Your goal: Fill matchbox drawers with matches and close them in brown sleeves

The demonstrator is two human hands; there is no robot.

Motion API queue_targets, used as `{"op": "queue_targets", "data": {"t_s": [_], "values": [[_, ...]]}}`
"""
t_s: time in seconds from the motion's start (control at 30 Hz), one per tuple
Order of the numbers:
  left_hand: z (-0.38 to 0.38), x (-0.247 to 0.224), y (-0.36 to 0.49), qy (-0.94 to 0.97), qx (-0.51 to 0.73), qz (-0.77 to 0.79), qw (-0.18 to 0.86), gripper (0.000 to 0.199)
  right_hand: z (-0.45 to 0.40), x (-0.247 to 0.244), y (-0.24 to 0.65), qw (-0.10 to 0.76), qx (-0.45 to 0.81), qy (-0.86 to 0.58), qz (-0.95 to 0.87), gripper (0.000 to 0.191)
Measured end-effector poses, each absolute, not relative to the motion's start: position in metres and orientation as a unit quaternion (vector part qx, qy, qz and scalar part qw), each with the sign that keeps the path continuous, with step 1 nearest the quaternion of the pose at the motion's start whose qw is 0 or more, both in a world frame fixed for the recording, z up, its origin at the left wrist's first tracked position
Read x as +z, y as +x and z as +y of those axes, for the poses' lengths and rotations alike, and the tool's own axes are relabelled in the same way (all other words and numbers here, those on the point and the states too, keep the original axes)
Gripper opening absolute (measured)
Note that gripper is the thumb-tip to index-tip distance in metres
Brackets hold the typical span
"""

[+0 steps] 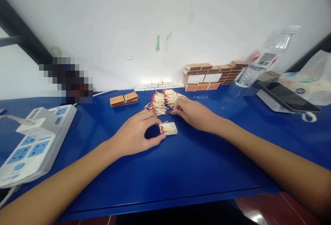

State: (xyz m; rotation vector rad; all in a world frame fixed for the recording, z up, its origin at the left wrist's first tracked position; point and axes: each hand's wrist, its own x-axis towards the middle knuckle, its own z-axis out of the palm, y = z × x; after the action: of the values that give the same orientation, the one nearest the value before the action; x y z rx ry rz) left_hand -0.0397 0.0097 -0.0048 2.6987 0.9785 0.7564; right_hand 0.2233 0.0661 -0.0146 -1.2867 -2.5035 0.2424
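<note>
A small white matchbox tray point(173, 127) lies on the blue table with several red-headed matches point(167, 131) in it. My left hand point(138, 130) grips the tray's left end between thumb and fingers. Just behind the tray is a heap of loose matches point(161, 104). At the right edge of this heap, my right hand point(191, 113) is closed in a pinch, with a red match head showing at its fingertips. How many matches it holds is hidden. One loose match lies close behind the tray.
Orange matchboxes point(198, 87) are stacked along the wall, beside a row of white trays point(155, 86). More matchboxes point(117, 101) sit left of the heap. A power strip point(49, 145) stands at left; a water bottle point(254, 70) and a phone point(289, 95) are at right.
</note>
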Motion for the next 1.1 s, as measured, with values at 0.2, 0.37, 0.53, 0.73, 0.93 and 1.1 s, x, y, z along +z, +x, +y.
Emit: {"op": "queue_targets", "data": {"t_s": [0.2, 0.37, 0.53, 0.73, 0.93, 1.1], "values": [[0.011, -0.006, -0.04, 0.905, 0.252, 0.331, 0.089, 0.025, 0.063, -0.015, 0.222, 0.144, 0.082, -0.438, -0.884, 0.018], [0.01, -0.005, -0.04, 0.904, 0.254, 0.33, 0.092, 0.023, 0.065, -0.016, 0.222, 0.134, 0.048, -0.434, -0.89, 0.018], [0.011, -0.004, -0.04, 0.906, 0.248, 0.331, 0.094, 0.024, 0.066, -0.013, 0.227, 0.198, 0.022, -0.411, -0.89, 0.016], [0.01, -0.004, -0.04, 0.905, 0.248, 0.334, 0.093, 0.024, 0.043, 0.01, 0.221, 0.278, 0.099, -0.379, -0.877, 0.016], [0.011, -0.005, -0.04, 0.904, 0.247, 0.336, 0.094, 0.023, 0.024, 0.006, 0.208, 0.224, 0.132, -0.353, -0.899, 0.016], [0.011, -0.004, -0.039, 0.904, 0.247, 0.336, 0.098, 0.02, 0.024, -0.008, 0.2, 0.213, 0.117, -0.339, -0.909, 0.016]]}}
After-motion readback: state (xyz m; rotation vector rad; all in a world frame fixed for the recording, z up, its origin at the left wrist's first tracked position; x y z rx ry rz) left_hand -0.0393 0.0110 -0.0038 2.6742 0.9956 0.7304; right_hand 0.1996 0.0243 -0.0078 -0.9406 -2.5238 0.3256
